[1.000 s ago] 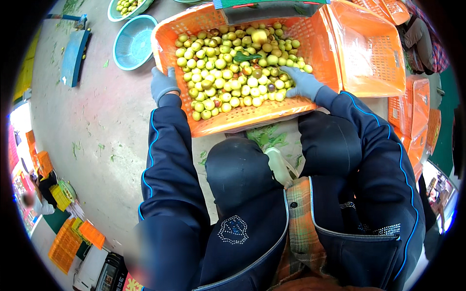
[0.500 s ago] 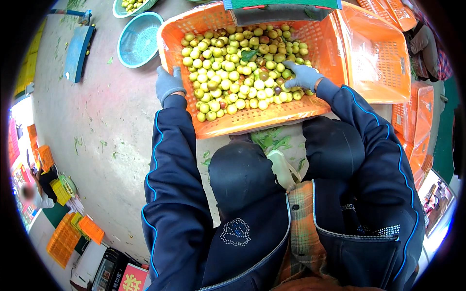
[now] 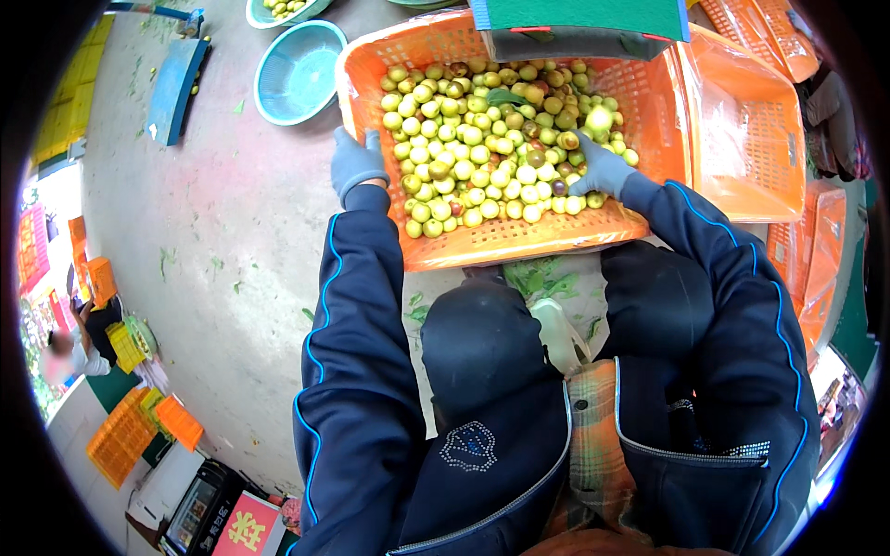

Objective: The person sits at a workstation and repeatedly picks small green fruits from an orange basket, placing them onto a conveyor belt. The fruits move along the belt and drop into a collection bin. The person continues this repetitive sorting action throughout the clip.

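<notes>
My left hand (image 3: 360,165), in a grey glove, grips the left wall of an orange plastic crate (image 3: 519,250) lined with clear plastic. Inside lie many small yellow-green round fruits (image 3: 477,153), some brownish, with a dark green leaf (image 3: 505,96) among them. My right hand (image 3: 601,170), also gloved, rests at the right side of the pile with its fingers apart, touching fruit. A green-topped object (image 3: 579,14) with dark sides overhangs the crate's back edge.
More orange crates (image 3: 746,125) stand at right. Blue basins (image 3: 295,74) and a blue board (image 3: 176,93) are on the floor (image 3: 213,278) at upper left, amid scattered leaves. Another person (image 3: 69,352) is at far left among crates; another's legs (image 3: 830,111) show at upper right.
The crate, both my hands and the surroundings sit further right in the view. The fruit at the crate's right side has shifted slightly, with a lighter fruit showing above my right fingers.
</notes>
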Tool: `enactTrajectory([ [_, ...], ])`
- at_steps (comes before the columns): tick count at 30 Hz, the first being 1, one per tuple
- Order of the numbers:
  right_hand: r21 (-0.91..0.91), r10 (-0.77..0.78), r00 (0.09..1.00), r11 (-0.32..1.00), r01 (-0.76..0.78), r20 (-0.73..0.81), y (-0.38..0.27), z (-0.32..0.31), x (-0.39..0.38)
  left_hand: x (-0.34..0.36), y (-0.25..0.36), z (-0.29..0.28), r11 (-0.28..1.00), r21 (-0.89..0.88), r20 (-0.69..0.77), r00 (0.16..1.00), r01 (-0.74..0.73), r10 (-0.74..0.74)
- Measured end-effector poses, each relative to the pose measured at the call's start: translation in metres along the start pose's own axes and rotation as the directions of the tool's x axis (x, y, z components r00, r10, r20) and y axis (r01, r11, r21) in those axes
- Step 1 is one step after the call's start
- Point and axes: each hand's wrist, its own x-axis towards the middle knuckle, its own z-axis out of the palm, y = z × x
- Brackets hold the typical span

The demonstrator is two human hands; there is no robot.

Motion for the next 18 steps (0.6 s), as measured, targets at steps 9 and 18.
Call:
enactTrajectory([
  [9,0.425,0.013,0.989,0.902,-0.075,0.147,-0.099,0.008,0.007,-0.005,0.001,-0.006,1.0,-0.02,0.0,1.0,0.007,-0.007],
  [18,0.039,-0.331,0.937,0.941,0.337,-0.113,-0.162,0.045,0.055,0.001,-0.006,-0.001,1.0,-0.022,-0.015,1.0,-0.017,0.016],
])
